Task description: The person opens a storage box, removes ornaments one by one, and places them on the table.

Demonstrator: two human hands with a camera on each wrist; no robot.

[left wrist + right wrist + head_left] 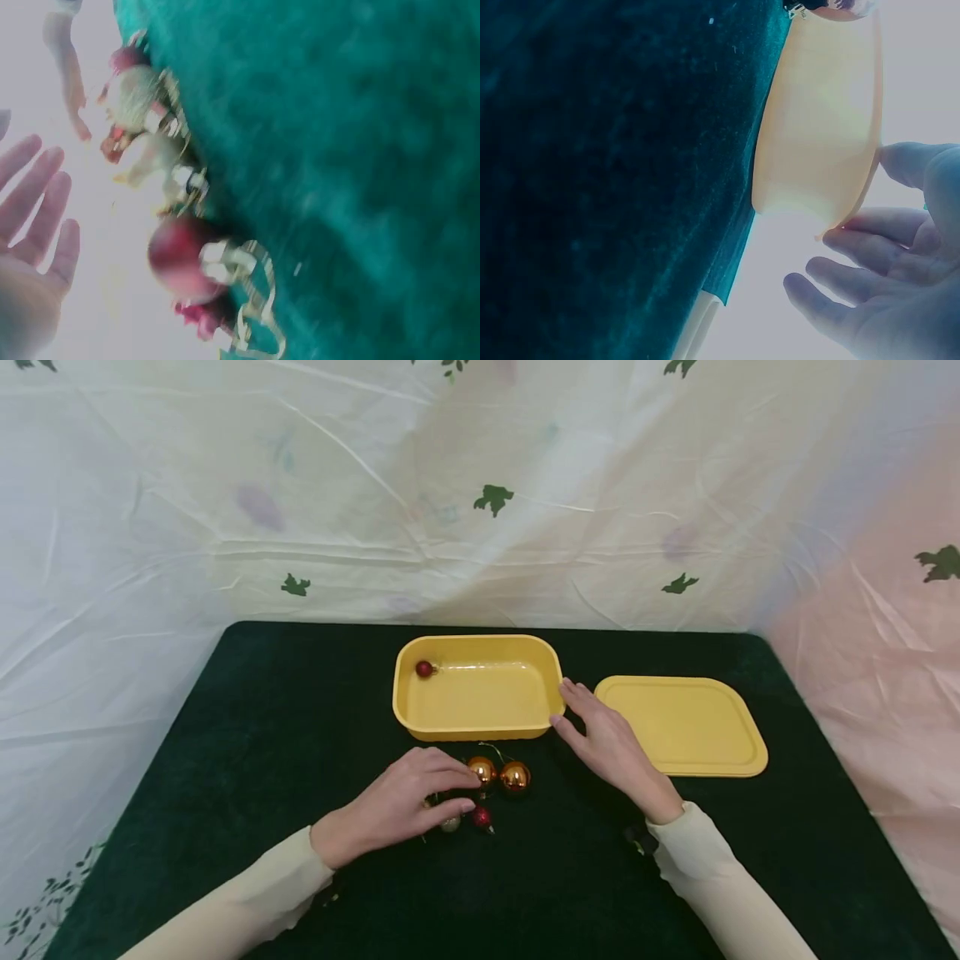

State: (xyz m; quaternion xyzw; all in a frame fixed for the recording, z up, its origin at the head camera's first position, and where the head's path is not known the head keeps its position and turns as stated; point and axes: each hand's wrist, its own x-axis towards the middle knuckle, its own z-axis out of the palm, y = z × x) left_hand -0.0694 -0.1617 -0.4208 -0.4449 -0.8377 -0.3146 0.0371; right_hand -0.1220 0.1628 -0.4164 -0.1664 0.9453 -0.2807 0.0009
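Note:
My left hand (412, 797) hovers over a cluster of small Christmas baubles, its fingers loosely extended. Two shiny copper-gold baubles (515, 777) lie just beyond its fingertips. By the thumb are a red bauble (482, 817) and a pale glittery bauble (450, 824); others are hidden under the hand. In the left wrist view a dark red bauble (184, 259) with a gold string loop lies apart from the spread fingers. My right hand (611, 739) touches the right end of a yellow box (480, 731) with thumb and fingertips, fingers fairly straight. A small dark red bauble (424, 669) sits inside the box, back left.
A yellow lid (682, 727) lies flat on the dark green table cover (285, 718), right of the box. Behind the table hangs a pale cloth (360, 485) with leaf prints.

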